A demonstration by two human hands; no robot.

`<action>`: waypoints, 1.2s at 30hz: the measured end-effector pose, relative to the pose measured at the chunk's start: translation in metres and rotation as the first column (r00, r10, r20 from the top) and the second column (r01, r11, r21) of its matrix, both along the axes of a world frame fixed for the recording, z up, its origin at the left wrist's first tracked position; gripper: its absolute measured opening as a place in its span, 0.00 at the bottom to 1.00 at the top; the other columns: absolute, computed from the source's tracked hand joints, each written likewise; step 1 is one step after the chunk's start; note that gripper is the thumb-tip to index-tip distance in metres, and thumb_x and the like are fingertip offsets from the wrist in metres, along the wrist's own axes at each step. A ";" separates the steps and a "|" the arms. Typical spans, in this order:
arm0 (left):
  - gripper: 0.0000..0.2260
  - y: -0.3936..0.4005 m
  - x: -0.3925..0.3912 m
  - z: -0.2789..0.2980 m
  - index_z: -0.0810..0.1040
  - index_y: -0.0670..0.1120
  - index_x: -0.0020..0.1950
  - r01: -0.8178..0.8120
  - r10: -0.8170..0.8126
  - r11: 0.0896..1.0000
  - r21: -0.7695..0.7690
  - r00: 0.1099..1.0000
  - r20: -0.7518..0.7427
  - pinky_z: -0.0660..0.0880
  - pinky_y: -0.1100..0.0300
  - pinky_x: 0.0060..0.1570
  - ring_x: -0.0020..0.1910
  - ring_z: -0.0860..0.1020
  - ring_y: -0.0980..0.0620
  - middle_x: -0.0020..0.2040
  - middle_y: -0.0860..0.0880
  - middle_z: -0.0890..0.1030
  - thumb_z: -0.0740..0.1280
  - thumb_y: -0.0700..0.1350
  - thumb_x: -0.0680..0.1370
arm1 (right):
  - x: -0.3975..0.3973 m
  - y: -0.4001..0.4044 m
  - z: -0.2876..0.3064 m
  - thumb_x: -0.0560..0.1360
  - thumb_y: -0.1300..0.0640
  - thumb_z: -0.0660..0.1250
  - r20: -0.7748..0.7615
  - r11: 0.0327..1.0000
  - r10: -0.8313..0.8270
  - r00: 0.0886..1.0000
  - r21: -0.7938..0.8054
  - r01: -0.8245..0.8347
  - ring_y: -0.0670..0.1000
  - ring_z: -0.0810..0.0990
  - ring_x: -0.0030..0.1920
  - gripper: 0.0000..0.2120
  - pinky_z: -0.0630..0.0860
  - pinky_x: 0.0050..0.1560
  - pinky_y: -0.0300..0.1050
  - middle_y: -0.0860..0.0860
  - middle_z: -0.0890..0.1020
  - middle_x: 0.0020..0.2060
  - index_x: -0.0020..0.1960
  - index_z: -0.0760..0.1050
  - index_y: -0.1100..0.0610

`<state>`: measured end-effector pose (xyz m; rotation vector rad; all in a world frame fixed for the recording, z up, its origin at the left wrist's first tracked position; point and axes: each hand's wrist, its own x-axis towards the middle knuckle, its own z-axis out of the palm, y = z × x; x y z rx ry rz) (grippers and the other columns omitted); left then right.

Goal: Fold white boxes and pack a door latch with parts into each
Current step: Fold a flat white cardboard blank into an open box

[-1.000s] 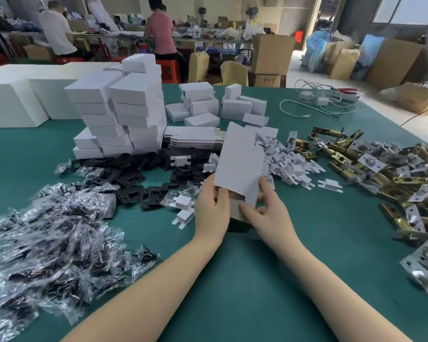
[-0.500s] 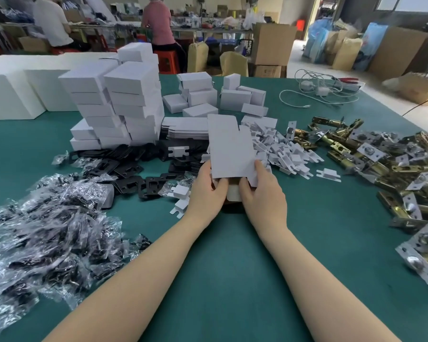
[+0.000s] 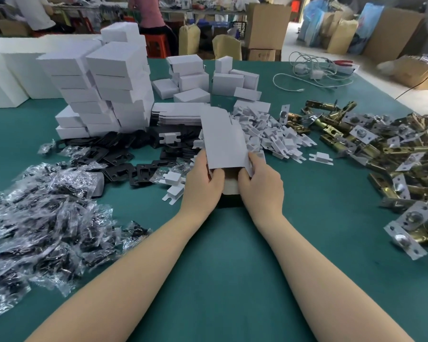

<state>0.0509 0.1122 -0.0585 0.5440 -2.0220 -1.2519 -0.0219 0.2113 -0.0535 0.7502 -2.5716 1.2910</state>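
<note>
A flat white box blank (image 3: pixel 221 139) stands tilted over the green table (image 3: pixel 232 255), its lower flap (image 3: pixel 231 183) showing grey-brown card. My left hand (image 3: pixel 202 186) grips its lower left edge and my right hand (image 3: pixel 262 186) grips its lower right edge, thumbs on the near face. Brass door latches (image 3: pixel 381 149) lie heaped at the right. Clear bags of parts (image 3: pixel 40 218) are piled at the left. Black plates (image 3: pixel 119 164) and small white card inserts (image 3: pixel 269 134) lie behind my hands.
Stacks of folded white boxes (image 3: pixel 104 87) stand at the back left, with a pile of flat blanks (image 3: pixel 176 114) beside them. A white cable and charger (image 3: pixel 314 75) lie at the back right. People work at far tables among cardboard cartons (image 3: pixel 267 23).
The box blank has come down from raised and slanted to lower over the table, held squarer. My right hand shifted from under its edge to gripping the lower right side.
</note>
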 end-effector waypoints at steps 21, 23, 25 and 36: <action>0.27 0.004 0.003 0.004 0.59 0.59 0.71 0.122 -0.119 0.991 0.053 0.991 -0.053 0.71 0.58 0.46 0.44 0.79 0.59 0.48 0.63 0.81 0.55 0.68 0.75 | -0.008 0.009 -0.001 0.79 0.61 0.58 0.302 0.931 0.190 0.934 -0.357 -0.073 0.43 0.76 0.40 0.13 0.71 0.40 0.37 0.43 0.82 0.41 0.47 0.79 0.49; 0.25 0.001 0.001 0.005 0.60 0.55 0.66 0.129 -0.090 0.957 0.259 0.983 -0.157 0.70 0.59 0.37 0.32 0.76 0.60 0.31 0.59 0.79 0.59 0.65 0.74 | -0.004 0.014 -0.004 0.79 0.61 0.59 0.275 0.932 0.240 0.931 -0.334 -0.142 0.39 0.78 0.44 0.14 0.72 0.42 0.32 0.40 0.83 0.44 0.53 0.80 0.49; 0.22 -0.004 -0.001 0.008 0.64 0.53 0.65 0.205 -0.104 0.849 0.486 0.969 -0.225 0.74 0.61 0.38 0.38 0.79 0.58 0.36 0.59 0.82 0.63 0.58 0.74 | -0.001 0.016 -0.007 0.78 0.62 0.59 0.269 0.925 0.279 0.922 -0.332 -0.183 0.36 0.78 0.44 0.14 0.70 0.42 0.28 0.38 0.83 0.44 0.55 0.80 0.50; 0.13 -0.015 0.001 0.009 0.79 0.48 0.62 0.386 -0.281 0.583 0.715 0.921 -0.268 0.72 0.68 0.25 0.29 0.79 0.57 0.42 0.52 0.84 0.61 0.38 0.80 | -0.005 0.032 0.008 0.77 0.41 0.64 0.499 0.793 0.497 0.710 -0.594 -0.137 0.48 0.82 0.40 0.14 0.79 0.39 0.42 0.47 0.85 0.43 0.50 0.83 0.49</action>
